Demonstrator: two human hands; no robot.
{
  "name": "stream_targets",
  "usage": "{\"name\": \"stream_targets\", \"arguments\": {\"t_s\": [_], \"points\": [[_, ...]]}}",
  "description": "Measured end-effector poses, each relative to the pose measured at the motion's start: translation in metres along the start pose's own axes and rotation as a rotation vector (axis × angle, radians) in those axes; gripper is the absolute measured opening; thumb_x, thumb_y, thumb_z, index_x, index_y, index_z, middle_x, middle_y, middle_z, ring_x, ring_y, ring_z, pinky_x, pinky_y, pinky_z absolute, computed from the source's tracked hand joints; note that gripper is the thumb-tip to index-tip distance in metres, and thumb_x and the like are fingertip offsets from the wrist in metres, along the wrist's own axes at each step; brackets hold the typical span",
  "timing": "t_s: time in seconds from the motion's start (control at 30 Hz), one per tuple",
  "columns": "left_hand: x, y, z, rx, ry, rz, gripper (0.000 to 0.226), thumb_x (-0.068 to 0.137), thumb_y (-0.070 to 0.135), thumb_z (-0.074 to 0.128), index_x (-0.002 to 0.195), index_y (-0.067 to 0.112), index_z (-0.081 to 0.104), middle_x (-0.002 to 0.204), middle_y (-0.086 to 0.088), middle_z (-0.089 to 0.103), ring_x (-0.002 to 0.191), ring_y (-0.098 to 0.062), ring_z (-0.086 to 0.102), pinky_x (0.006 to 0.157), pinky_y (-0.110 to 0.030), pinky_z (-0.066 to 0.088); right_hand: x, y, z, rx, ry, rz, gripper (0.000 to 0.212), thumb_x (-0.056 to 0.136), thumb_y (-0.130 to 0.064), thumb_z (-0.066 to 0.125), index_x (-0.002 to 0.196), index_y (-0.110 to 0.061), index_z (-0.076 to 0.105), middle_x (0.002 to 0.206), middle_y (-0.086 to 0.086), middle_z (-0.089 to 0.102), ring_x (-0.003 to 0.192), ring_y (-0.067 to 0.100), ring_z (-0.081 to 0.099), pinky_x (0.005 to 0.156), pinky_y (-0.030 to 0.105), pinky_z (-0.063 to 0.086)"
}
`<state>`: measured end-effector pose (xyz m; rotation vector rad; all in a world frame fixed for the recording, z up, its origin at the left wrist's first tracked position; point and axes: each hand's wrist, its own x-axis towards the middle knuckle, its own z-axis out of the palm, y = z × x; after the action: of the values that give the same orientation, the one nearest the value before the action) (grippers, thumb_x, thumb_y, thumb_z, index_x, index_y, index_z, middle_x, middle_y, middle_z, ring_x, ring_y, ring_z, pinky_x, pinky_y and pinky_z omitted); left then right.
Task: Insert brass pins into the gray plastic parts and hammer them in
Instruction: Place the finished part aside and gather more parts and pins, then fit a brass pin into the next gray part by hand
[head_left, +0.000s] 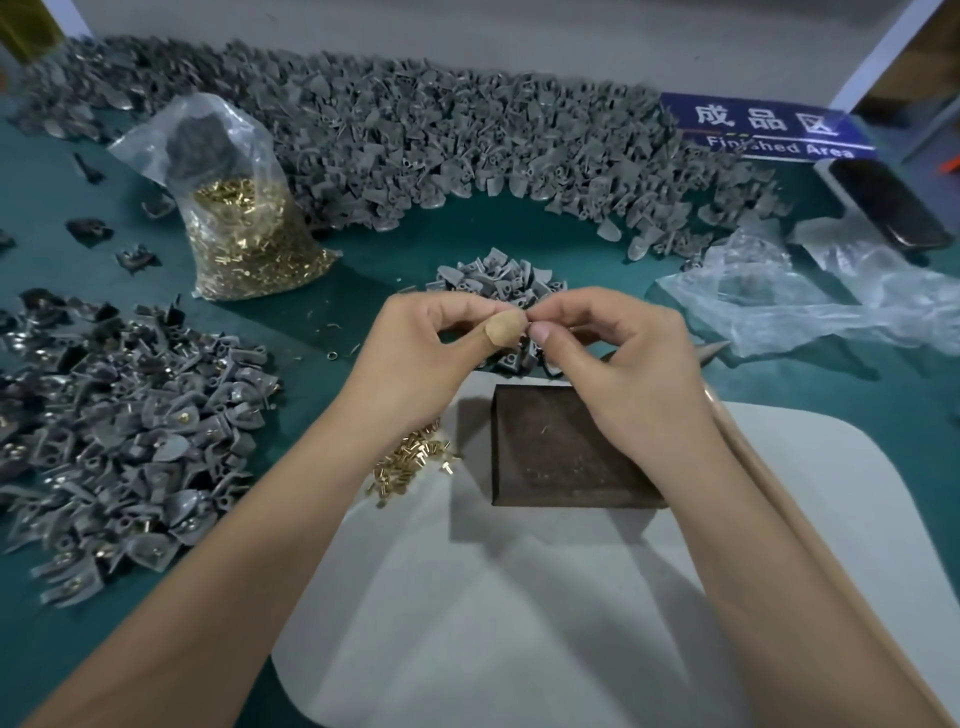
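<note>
We pinched a gray part (524, 349) between both hands, left (441, 348) and right (618, 358), fingertips together above the block (566, 452). Left of them lay pinned parts (130, 447); behind, many unpinned (415, 150) remained, so far from done

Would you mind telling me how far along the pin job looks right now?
Done: the pile of gray plastic parts at the left shows brass heads already seated in several pieces. In hand: the left hand and right hand meet fingertip to fingertip above the dark square block; what they pinch is hidden. Left: the long heap of gray parts along the back, loose brass pins and a clear bag of brass pins.
</note>
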<state>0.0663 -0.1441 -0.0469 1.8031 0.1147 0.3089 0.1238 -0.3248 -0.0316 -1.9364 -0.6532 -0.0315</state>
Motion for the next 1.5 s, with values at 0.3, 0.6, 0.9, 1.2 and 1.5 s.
{"name": "stream_targets", "arguments": {"t_s": [0.3,0.6,0.9,1.2,1.5], "points": [[0.0,-0.016,-0.026,0.764,0.037,0.191,0.021,0.092,0.047,0.065,0.103,0.032,0.072,0.092,0.018,0.062,0.092,-0.006,0.047,0.072,-0.03,0.043,-0.002,0.0,0.001,-0.007,0.051,0.096,0.009,0.095,-0.019,0.07,0.09,-0.027,0.07,0.083,-0.013,0.071,0.08,0.011,0.069,0.079,0.035,0.058],[-0.002,-0.017,-0.015,0.745,0.036,0.146,0.026,0.076,0.057,0.076,0.089,0.036,0.069,0.084,0.023,0.059,0.087,-0.001,0.046,0.065,-0.015,0.035,-0.003,-0.002,0.002,-0.032,0.017,0.061,0.012,0.095,-0.015,0.069,0.089,-0.026,0.07,0.085,-0.013,0.071,0.083,0.01,0.068,0.078,0.027,0.055],[-0.004,-0.012,-0.013,0.812,0.021,0.173,0.022,0.087,0.045,0.074,0.104,0.031,0.077,0.098,0.012,0.07,0.097,-0.012,0.056,0.082,-0.036,0.051,-0.003,-0.004,0.0,-0.05,0.004,0.063,0.013,0.095,-0.014,0.07,0.089,-0.026,0.07,0.083,-0.013,0.071,0.082,0.01,0.069,0.076,0.019,0.052],[-0.004,-0.009,-0.013,0.92,0.086,0.416,0.017,0.089,0.034,0.074,0.104,0.028,0.08,0.109,0.011,0.072,0.111,-0.021,0.059,0.087,-0.038,0.046,-0.003,-0.004,0.0,-0.045,-0.004,0.068,0.012,0.095,-0.015,0.07,0.089,-0.026,0.07,0.083,-0.013,0.071,0.081,0.01,0.069,0.077,0.027,0.055],[-0.014,-0.006,0.008,0.219,0.178,0.287,0.022,0.095,0.015,0.067,0.111,0.029,0.074,0.105,0.022,0.075,0.102,0.003,0.07,0.104,-0.024,0.049,-0.003,-0.003,-0.001,-0.032,0.014,0.047,0.011,0.096,-0.015,0.069,0.093,-0.026,0.071,0.086,-0.015,0.071,0.086,0.01,0.069,0.078,0.024,0.054]]}}
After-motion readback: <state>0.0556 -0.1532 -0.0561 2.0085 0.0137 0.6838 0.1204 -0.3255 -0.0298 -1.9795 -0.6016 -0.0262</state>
